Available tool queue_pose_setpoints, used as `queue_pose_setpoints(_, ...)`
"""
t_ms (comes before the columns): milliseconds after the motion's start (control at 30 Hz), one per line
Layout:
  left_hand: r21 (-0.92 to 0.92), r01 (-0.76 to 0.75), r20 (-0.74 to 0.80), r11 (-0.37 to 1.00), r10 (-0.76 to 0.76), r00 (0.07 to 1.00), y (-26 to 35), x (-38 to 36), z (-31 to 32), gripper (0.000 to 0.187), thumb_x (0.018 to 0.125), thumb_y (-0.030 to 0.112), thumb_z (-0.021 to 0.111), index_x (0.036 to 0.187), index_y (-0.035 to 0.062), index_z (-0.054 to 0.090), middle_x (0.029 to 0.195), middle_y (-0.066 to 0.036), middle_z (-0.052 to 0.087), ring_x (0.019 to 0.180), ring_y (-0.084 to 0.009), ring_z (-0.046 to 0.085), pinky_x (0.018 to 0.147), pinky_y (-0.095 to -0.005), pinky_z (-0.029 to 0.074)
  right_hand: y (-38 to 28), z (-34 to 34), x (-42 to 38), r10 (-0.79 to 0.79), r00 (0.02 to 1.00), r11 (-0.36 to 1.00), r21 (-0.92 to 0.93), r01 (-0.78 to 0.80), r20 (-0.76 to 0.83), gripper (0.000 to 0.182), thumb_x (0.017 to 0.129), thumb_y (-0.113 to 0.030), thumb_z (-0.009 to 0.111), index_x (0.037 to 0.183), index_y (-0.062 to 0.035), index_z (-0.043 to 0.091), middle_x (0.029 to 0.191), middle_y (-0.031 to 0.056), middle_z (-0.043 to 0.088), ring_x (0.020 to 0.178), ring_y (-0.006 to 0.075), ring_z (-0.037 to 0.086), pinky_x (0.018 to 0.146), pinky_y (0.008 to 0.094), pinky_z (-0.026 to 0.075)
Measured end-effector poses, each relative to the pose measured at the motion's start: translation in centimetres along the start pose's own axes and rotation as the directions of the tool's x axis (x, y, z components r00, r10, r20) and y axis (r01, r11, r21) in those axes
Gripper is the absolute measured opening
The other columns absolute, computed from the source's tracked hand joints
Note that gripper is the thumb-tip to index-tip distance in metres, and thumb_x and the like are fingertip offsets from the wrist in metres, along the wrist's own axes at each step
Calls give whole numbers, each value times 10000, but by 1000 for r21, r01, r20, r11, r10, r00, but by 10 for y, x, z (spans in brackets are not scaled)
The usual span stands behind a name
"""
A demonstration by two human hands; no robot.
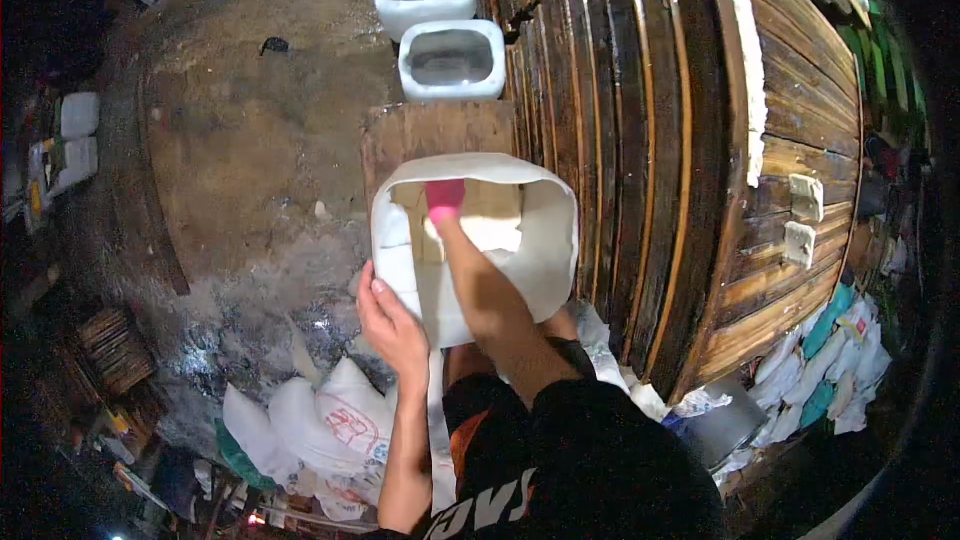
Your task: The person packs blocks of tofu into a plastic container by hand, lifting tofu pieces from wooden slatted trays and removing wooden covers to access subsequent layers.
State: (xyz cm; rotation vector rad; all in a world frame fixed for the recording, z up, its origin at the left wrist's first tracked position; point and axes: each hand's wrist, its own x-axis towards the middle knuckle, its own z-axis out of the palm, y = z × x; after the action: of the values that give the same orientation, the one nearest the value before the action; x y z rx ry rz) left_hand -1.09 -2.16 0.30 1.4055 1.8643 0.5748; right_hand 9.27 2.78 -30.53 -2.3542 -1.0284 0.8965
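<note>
A large off-white plastic jerrycan with its top cut away is tilted toward me above my legs. My left hand grips its left outer wall, the thumb near the rim. My right forearm reaches through the wide opening. Something bright pink covers or sits at my right hand; whether it is a glove, a cloth or a scoop I cannot make out, and the fingers are hidden. Pale, brightly lit patches show on the inside beside that hand. Beyond the jerrycan lies a flat wooden board.
Two similar cut-open white containers stand beyond the board. Dark wooden slatted trays are stacked on my right, with two small white blocks on the wood. White sacks lie at lower left on a wet floor.
</note>
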Motion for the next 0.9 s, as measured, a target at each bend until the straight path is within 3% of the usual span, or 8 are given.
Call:
queue_pose_setpoints(133, -42, 18, -17, 999, -19, 1000, 2, -1, -3, 362, 993, 208, 421, 1215, -47, 550, 1194, -206, 592, 1082, -311, 570, 935, -375, 426, -4, 24, -2, 157, 969, 983, -66, -172, -189, 314, 898, -285, 492, 1026, -46, 649, 1101, 206, 626, 1009, 350, 593, 833, 440, 464)
queue_pose_setpoints(200, -59, 27, 0, 998, -27, 1000, 4, -2, -5, 368, 993, 216, 426, 1214, -51, 549, 1190, -206, 595, 1073, -292, 575, 930, -366, 428, -17, -26, -4, 287, 943, 954, 38, -297, 166, 356, 873, -340, 517, 992, -35, 657, 1058, 204, 648, 990, 362, 602, 830, 423, 478)
queue_pose_setpoints(267, -15, 29, -73, 999, -30, 997, 8, -5, -5, 389, 989, 251, 461, 1218, -52, 543, 1197, -198, 592, 1082, -280, 572, 934, -359, 429, -59, -77, -50, 258, 885, 898, -240, -368, -388, 396, 845, -373, 532, 911, -3, 658, 963, 225, 656, 946, 331, 619, 773, 419, 485)
queue_pose_setpoints(333, -6, -7, -111, 1000, 7, 994, 12, -6, -6, 406, 986, 266, 475, 1247, -42, 517, 1267, -186, 555, 1143, -314, 544, 981, -388, 410, -89, -151, -84, 357, 934, 916, -190, -352, -10, 401, 840, -362, 535, 855, 25, 641, 877, 235, 649, 828, 311, 646, 674, 474, 479)
queue_pose_setpoints(433, 27, -210, -255, 977, 209, 944, -4, -15, -11, 411, 967, 234, 509, 1289, -20, 482, 1348, -193, 475, 1282, -331, 408, 1070, -432, 293, -131, -308, -177, -199, 912, 976, 152, 153, 358, 163, 839, -183, 567, 917, -72, 656, 988, 150, 652, 957, 297, 625, 759, 452, 494)
queue_pose_setpoints(500, 85, -253, -330, 964, 267, 905, 2, -27, -11, 419, 963, 222, 516, 1301, -20, 469, 1367, -193, 455, 1303, -334, 380, 1083, -441, 271, -148, -443, -227, -459, 887, 849, 274, 451, -36, 225, 784, -179, 640, 991, -92, 649, 1041, 122, 645, 963, 297, 621, 794, 433, 493)
queue_pose_setpoints(600, 0, -296, -415, 955, 269, 869, 34, -87, 2, 465, 954, 196, 515, 1350, -21, 403, 1408, -190, 401, 1335, -336, 329, 1113, -454, 227, -133, -592, -217, -585, 648, 796, -500, 342, -488, 376, 786, -267, 660, 1116, -91, 621, 977, 147, 618, 932, 299, 592, 799, 413, 485)
queue_pose_setpoints(900, -204, 28, -403, 979, -110, 909, -26, -183, 12, 284, 936, 161, 527, 1194, 50, 566, 1356, -166, 460, 1271, -346, 400, 1050, -435, 324, -64, -582, -172, -341, 901, 809, -572, 136, -268, 399, 934, -297, 527, 1276, -95, 492, 1183, 266, 525, 1037, 423, 564, 826, 477, 491)
